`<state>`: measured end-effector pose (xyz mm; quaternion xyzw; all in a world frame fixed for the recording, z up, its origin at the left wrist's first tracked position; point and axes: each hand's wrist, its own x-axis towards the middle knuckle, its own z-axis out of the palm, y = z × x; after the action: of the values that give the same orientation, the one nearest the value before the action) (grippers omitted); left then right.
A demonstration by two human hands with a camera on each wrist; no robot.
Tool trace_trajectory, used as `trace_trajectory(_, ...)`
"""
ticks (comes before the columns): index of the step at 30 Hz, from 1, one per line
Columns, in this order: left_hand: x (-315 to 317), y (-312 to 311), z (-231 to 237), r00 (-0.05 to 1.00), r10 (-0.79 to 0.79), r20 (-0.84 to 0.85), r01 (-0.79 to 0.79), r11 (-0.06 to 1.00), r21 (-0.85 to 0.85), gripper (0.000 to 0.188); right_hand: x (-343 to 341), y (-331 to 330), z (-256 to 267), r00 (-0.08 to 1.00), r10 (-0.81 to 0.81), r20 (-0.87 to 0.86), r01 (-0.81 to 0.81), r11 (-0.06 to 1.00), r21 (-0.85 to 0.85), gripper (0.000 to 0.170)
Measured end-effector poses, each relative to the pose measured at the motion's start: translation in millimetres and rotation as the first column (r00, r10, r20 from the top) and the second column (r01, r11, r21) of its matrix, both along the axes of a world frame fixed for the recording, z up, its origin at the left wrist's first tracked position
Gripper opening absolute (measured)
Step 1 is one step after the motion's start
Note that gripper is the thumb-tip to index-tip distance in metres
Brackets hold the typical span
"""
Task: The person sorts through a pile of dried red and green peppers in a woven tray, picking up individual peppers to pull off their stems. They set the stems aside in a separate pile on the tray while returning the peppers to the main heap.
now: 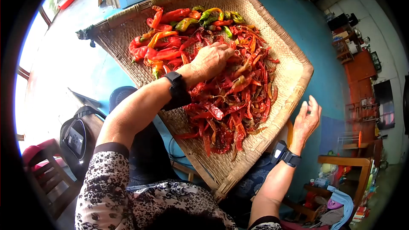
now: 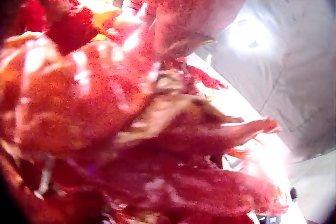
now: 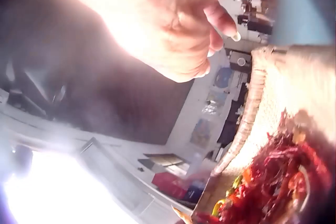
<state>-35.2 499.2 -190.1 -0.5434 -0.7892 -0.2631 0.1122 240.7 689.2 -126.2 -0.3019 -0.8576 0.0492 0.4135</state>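
Note:
My left hand (image 1: 211,61) reaches over the middle of a pile of dried red chili peppers (image 1: 230,115), back of the hand up. Its fingertips are hidden, and I cannot tell whether they grip a pepper. In the left wrist view, shiny wrinkled dried peppers (image 2: 210,187) fill the space close below the hand (image 2: 194,8). Fresher, plump red peppers (image 1: 166,54) and several green ones (image 1: 186,24) lie beside the pile, toward the far left. The right hand (image 1: 306,121) is held beyond the right rim, fingers loosely bent and holding nothing.
A large square woven basket (image 1: 294,59) holds all the peppers and slants across the person's lap. To the left stand a dark backpack (image 1: 79,142) and a wooden chair (image 1: 53,174). Wooden furniture with clothes (image 1: 341,200) stands at lower right, above a blue floor (image 1: 277,12).

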Motion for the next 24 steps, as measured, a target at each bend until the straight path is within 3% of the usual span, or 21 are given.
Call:
trace_trajectory(2,10.3,-5.2,16.9,0.963,-0.23,0.143,0.204,0.962,0.18,0.033,-15.4,-16.0,-0.9,0.987,0.143,-0.078,-0.147,0.988,-0.049,0.021)
trace_trajectory(4,21.8,-9.9,29.4,0.954,-0.235,0.188,0.201,0.962,0.186,0.031,-29.2,-35.1,2.6,0.967,0.256,0.013,-0.256,0.966,0.022,0.019)
trace_trajectory(5,24.6,-11.4,32.8,0.833,-0.344,0.433,0.245,0.932,0.267,0.028,-35.4,-45.9,1.7,0.955,0.295,-0.005,-0.294,0.951,-0.099,0.021)
trace_trajectory(6,27.7,-12.6,33.4,0.638,-0.438,0.633,0.261,0.897,0.357,0.026,-41.3,-56.9,0.5,0.943,0.333,-0.027,-0.33,0.918,-0.218,0.022)
trace_trajectory(7,31.1,-12.5,28.0,0.32,-0.513,0.797,0.24,0.857,0.455,0.023,-47.9,-64.9,0.2,0.915,0.403,-0.026,-0.396,0.883,-0.252,0.026)
trace_trajectory(8,33.5,-11.3,25.0,0.319,-0.511,0.798,0.239,0.858,0.454,0.023,-54.4,-71.3,-0.9,0.882,0.471,-0.027,-0.458,0.842,-0.286,0.03)
trace_trajectory(10,39.6,-11.9,28.9,0.055,-0.624,0.779,0.193,0.773,0.605,0.021,-64.1,-79.2,-5.2,0.808,0.589,-0.009,-0.555,0.757,-0.345,0.045)
trace_trajectory(11,41.4,-17.3,31.3,-0.082,-0.567,0.82,0.187,0.799,0.571,0.018,-65.4,-79.3,-10.0,0.815,0.579,0.04,-0.53,0.77,-0.356,0.045)
trace_trajectory(12,40.9,-17.6,28.9,-0.119,-0.489,0.864,0.206,0.839,0.504,0.018,-67.0,-79.6,-14.3,0.818,0.569,0.088,-0.505,0.782,-0.366,0.046)
trace_trajectory(14,45.6,-8.5,14.4,-0.275,-0.586,0.762,0.098,0.771,0.629,0.02,-70.3,-83.7,-15.4,0.84,0.54,0.062,-0.483,0.793,-0.371,0.041)
trace_trajectory(18,51.5,-17.1,29.7,-0.194,-0.53,0.826,0.055,0.835,0.548,0.022,-66.7,-86.0,-9.5,0.897,0.439,-0.06,-0.426,0.818,-0.385,0.02)
trace_trajectory(20,41.3,-13.3,5.5,0.266,-0.442,0.857,0.052,0.894,0.445,0.027,-61.3,-81.2,-7.9,0.921,0.381,-0.083,-0.384,0.85,-0.361,0.016)
trace_trajectory(21,41.7,-17.7,10.7,0.399,-0.383,0.833,0.029,0.913,0.407,0.031,-59.7,-77.7,-8.9,0.924,0.367,-0.108,-0.382,0.863,-0.332,0.016)
trace_trajectory(22,42.8,-18.9,16.1,0.397,-0.383,0.834,0.03,0.914,0.405,0.031,-56.8,-74.4,-7.9,0.92,0.377,-0.112,-0.391,0.851,-0.35,0.019)
trace_trajectory(24,45.5,-19.7,25.8,0.563,-0.379,0.734,0.159,0.922,0.354,0.036,-51.9,-68.6,-5.5,0.913,0.398,-0.09,-0.394,0.802,-0.449,0.023)
